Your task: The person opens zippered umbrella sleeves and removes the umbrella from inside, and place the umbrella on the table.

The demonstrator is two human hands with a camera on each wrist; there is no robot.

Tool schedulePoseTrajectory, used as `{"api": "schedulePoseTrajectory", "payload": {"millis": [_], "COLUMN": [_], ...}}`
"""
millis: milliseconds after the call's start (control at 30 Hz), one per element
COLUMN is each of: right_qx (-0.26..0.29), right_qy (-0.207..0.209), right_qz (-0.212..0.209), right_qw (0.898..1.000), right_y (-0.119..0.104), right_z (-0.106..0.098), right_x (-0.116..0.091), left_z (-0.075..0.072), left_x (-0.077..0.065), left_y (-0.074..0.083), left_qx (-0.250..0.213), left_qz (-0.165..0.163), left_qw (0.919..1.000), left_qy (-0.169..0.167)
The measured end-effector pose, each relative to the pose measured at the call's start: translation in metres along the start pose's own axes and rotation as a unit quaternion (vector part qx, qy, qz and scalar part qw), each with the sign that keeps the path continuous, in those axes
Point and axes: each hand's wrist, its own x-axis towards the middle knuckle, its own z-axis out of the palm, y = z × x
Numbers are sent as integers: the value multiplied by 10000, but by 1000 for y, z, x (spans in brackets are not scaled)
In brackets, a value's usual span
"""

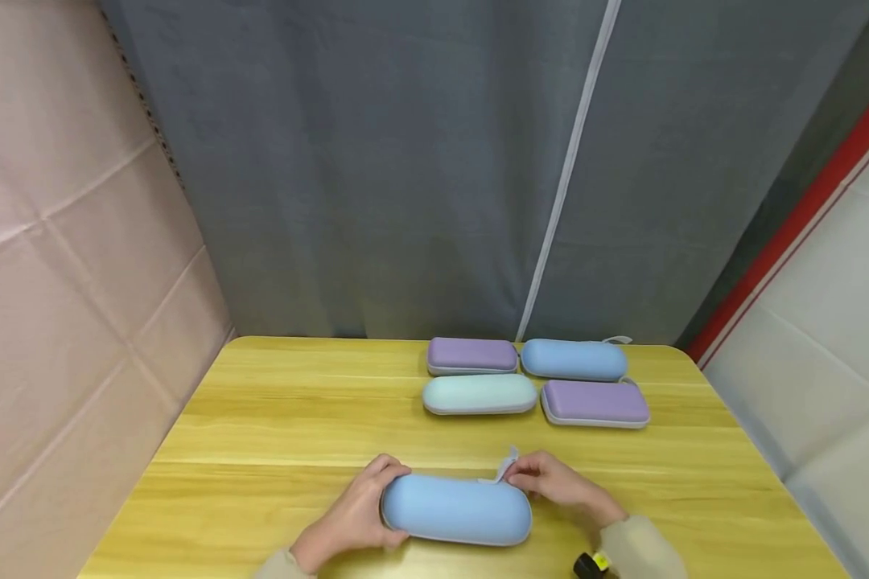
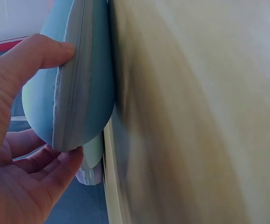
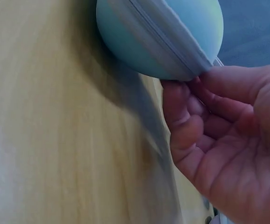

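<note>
A blue hard-shell zippered case (image 1: pixel 456 510) with rounded ends lies near the front of the table. My left hand (image 1: pixel 365 505) grips its left end, thumb on the front side and fingers round the back. In the left wrist view, that thumb presses on the grey zipper band (image 2: pixel 74 88). At the case's back right corner, my right hand (image 1: pixel 553 480) pinches the zipper edge between thumb and curled index finger; whether a zipper pull is between them is hidden. A pale wrist strap (image 1: pixel 507 464) sticks up beside those fingertips. The case looks closed.
Behind, on the wooden table (image 1: pixel 275 418), lie a purple case (image 1: pixel 472 355), another blue case (image 1: pixel 574 359), a mint case (image 1: pixel 480 394) and a second purple case (image 1: pixel 595 402). A grey curtain (image 1: pixel 348 177) hangs past the far edge. A small black object (image 1: pixel 590 565) sits by the right sleeve.
</note>
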Motion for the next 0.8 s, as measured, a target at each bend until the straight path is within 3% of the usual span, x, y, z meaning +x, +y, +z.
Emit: {"api": "schedulePoseTrajectory", "payload": {"millis": [300,433,533,667,800], "right_qx": [-242,-926,-1759,-2727,-3274], "right_qy": [-26,21,90,164,229], "right_qz": [-415,-776,-1149,-1668,-1956], "right_qw": [9988,9927,9776,9474,9241], "right_y": [0,-4,-9,-14,-14], "right_z": [-2,-1,0,1,2], "right_x": [3,5,6,7,6], "left_z": [0,-1,0,0,1], "left_x": [3,4,4,4,5], "left_y": [-3,-4,-4,-5,-5], "left_qx": [-162,-255,-253,-264,-300], "left_qz": [-59,-106,-92,-74,-61], "left_qw": [9998,9995,9996,9996,9995], "left_qy": [-120,-140,-112,-89,-107]}}
